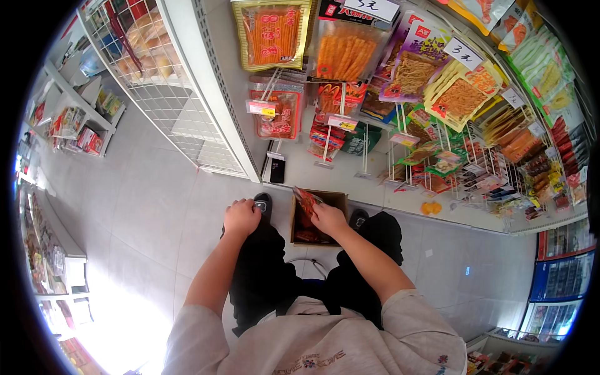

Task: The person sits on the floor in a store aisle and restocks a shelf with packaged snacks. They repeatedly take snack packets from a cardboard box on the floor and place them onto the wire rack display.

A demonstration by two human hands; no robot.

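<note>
My right hand (pixel 328 218) grips a red plastic snack packet (pixel 307 200) over the opening of a cardboard box (pixel 344 204). The box stands on the floor between my feet, and more red packets (pixel 307 236) lie inside it. My left hand (pixel 242 216) rests by my left knee, above the shoe, with its fingers curled; nothing shows in it. In front of the box rises a display of hanging snack packets, among them a red packet (pixel 277 112) on a hook and a packet of orange sticks (pixel 346 51).
A black phone-like object (pixel 277 170) lies on the display's bottom ledge. Orange round items (pixel 431 208) lie farther right on it. A white wire-mesh rack (pixel 187 126) stands at the front left. Long metal hooks (pixel 343 101) with price tags jut towards me. Refrigerated cabinets (pixel 558 276) are at the far right.
</note>
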